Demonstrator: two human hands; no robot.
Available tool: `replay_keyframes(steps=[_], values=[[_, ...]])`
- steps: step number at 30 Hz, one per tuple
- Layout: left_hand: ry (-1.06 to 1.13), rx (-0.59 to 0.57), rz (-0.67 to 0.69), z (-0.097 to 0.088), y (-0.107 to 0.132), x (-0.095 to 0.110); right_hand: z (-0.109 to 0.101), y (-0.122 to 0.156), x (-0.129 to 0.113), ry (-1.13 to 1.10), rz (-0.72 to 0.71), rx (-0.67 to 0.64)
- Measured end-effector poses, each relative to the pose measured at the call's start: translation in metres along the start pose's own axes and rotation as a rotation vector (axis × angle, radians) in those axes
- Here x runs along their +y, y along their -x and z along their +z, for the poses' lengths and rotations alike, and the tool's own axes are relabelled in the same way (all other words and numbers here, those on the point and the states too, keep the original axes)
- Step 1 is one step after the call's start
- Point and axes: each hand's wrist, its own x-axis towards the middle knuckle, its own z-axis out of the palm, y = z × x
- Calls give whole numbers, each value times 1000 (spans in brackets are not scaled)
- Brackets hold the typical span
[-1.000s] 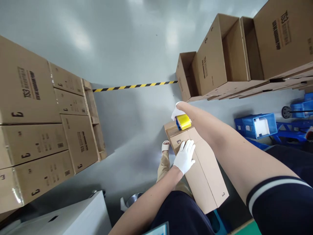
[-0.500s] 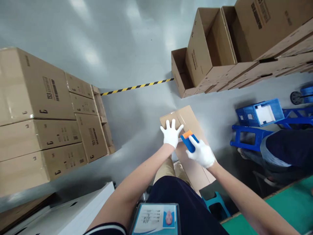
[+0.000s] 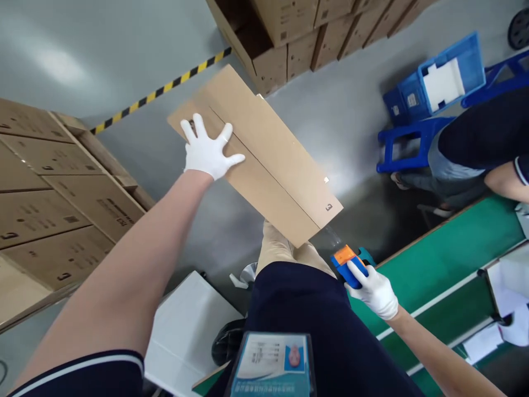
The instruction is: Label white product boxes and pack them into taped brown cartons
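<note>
A long brown cardboard box (image 3: 268,160) rests slanted over my knees, its two top flaps meeting along a centre seam. My left hand (image 3: 209,151), in a white glove, lies flat with fingers spread on the far end of the box. My right hand (image 3: 374,289), also gloved, grips a blue and orange tape dispenser (image 3: 347,264) just past the near end of the box. A strip of clear tape stretches from the dispenser to the box edge.
Stacked cartons (image 3: 49,198) fill a pallet at left. More cartons (image 3: 297,33) stand at top centre. Blue crates (image 3: 442,82) and another seated person (image 3: 479,149) are at right. A green belt (image 3: 438,264) runs at lower right, and a white box (image 3: 185,331) sits below.
My right hand has drawn the tape dispenser along the seam toward me and off the near end. My left hand has shifted to the far end, and my view has tilted.
</note>
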Motion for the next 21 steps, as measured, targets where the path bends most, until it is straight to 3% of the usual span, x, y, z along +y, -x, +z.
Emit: replay_keyframes(steps=[3,6,9,11,14,19,21], values=[[27,22,49,7,-4,-5,23,-6,0,-7,39,-83],[70,104,86,21,4,-9,54,-33,-3,-41,95,-231],[107,227,21,30,23,-10,78,-62,-7,-122,129,-350],[98,275,-62,26,23,-11,86,-75,-10,-180,159,-373],[61,321,-135,-1,-26,-13,92,-81,-12,-220,194,-345],[160,144,-336,-61,-163,1,104,-82,-18,-214,196,-287],[161,209,-355,-63,-178,19,109,-85,-22,-226,208,-262]])
